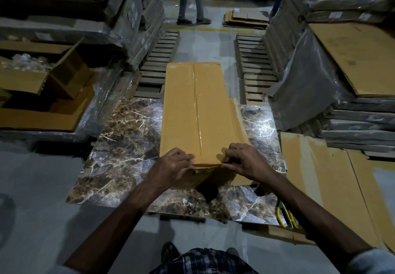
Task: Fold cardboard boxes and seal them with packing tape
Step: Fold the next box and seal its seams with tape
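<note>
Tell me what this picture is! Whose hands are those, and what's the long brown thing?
There is no machine here. A person wears a camera on their head, so you look down along their own two arms. The left hand and the right hand grip the near end of a long cardboard box. Shiny clear tape runs along its top. The box lies on a marble-patterned slab. What look like yellow-handled scissors lie to the right.

Box [198, 113] corners under left hand [175, 164], right hand [245, 162], bystander [183, 0] cropped (top edge), scissors [281, 217] half-hidden
</note>
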The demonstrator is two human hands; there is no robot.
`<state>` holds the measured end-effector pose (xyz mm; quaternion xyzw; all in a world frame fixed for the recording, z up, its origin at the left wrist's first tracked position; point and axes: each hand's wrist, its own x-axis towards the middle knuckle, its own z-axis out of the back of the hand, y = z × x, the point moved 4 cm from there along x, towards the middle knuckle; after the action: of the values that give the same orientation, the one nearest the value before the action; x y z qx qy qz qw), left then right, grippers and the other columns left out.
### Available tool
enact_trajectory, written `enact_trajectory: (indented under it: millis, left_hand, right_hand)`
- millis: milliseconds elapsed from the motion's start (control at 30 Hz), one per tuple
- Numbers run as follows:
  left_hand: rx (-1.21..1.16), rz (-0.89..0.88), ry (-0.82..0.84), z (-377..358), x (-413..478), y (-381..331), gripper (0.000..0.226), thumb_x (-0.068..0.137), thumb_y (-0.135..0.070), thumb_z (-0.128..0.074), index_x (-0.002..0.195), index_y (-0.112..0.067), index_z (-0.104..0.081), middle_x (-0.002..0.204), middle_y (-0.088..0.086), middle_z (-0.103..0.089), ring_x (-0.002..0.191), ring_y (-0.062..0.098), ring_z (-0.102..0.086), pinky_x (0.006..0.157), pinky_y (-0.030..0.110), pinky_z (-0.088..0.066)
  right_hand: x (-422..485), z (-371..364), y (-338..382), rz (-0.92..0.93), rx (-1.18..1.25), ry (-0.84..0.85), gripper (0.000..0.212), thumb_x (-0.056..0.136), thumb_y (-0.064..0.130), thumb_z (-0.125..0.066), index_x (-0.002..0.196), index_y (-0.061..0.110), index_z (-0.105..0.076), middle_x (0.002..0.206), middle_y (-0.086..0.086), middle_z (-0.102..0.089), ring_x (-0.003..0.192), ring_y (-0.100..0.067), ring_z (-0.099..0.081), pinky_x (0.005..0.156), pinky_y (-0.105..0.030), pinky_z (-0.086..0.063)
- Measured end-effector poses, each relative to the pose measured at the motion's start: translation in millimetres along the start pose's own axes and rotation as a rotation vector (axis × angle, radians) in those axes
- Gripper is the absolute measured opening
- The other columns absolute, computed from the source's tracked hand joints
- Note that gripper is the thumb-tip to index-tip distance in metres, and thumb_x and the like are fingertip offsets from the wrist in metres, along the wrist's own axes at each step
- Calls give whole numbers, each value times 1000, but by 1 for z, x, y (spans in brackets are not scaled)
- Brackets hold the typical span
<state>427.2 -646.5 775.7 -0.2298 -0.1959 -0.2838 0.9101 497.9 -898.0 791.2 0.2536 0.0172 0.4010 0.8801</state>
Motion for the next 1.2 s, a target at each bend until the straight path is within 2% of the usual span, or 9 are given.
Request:
enact_trajectory:
  millis: [133,433,533,600,700,767,833,933,1200]
  left_hand:
    - [-17,58,-3,15,-18,15,10,84,-9,-84,94,-9,-82,116,0,-77,94,18,-65,83,27,-56]
    - [-16,141,-45,47,-47,35,25,90,-26,-72,103,-6,-81,119,1,-77,96,19,-68,89,26,-54]
    - [-19,116,-92,50,-53,38,31,96,-30,-67,99,-4,-81,117,4,-77,97,16,-69,100,15,-47]
    - [-7,135,-106,53,-57,40,35,98,-34,-64,96,-5,-82,115,4,-77,98,16,-71,103,15,-46]
    - [78,133,-51,51,-51,31,28,92,-39,-69,96,-14,-82,115,-1,-78,99,19,-68,90,30,-54]
    - [121,94,14,37,-36,15,29,90,-43,-74,107,-20,-80,120,-4,-76,103,19,-64,87,36,-54]
    - [93,71,79,13,-14,-3,36,90,-43,-77,119,-23,-76,127,-5,-73,106,19,-63,86,35,-55]
    - [101,59,116,-25,28,-28,38,86,-42,-82,120,-25,-76,127,-5,-73,100,22,-62,78,35,-58]
    - [103,95,156,-35,67,-49,33,86,-38,-81,115,-24,-78,129,-11,-72,100,17,-57,75,34,-56]
  right_hand:
    - [-11,1,-9,-19,80,-45,14,83,21,-85,88,19,-72,88,7,-61,77,-8,-59,63,-31,-54]
    - [-24,13,-30,-106,218,-49,14,79,22,-89,83,21,-75,87,10,-67,78,-7,-65,67,-27,-52]
    - [-24,14,-31,-95,248,-10,16,80,15,-89,86,21,-75,89,9,-68,80,-9,-67,68,-33,-55]
    - [-23,14,-32,-116,265,0,16,80,12,-89,86,19,-75,89,9,-69,81,-11,-67,69,-29,-55]
    - [-24,13,-30,-134,270,5,17,79,9,-89,85,18,-75,89,11,-68,80,-11,-68,70,-23,-52]
    - [-23,14,-30,-140,279,3,19,78,8,-89,84,18,-73,87,9,-68,78,-11,-67,69,-24,-52]
    - [-22,14,-29,-146,280,-4,21,77,8,-90,82,18,-72,86,6,-68,76,-12,-67,67,-29,-54]
    - [-22,15,-27,-149,282,-8,23,76,7,-90,81,20,-72,84,4,-68,73,-13,-67,66,-35,-55]
    - [-25,16,-25,-150,260,-30,28,76,7,-90,81,26,-71,84,9,-66,76,-10,-67,68,-29,-55]
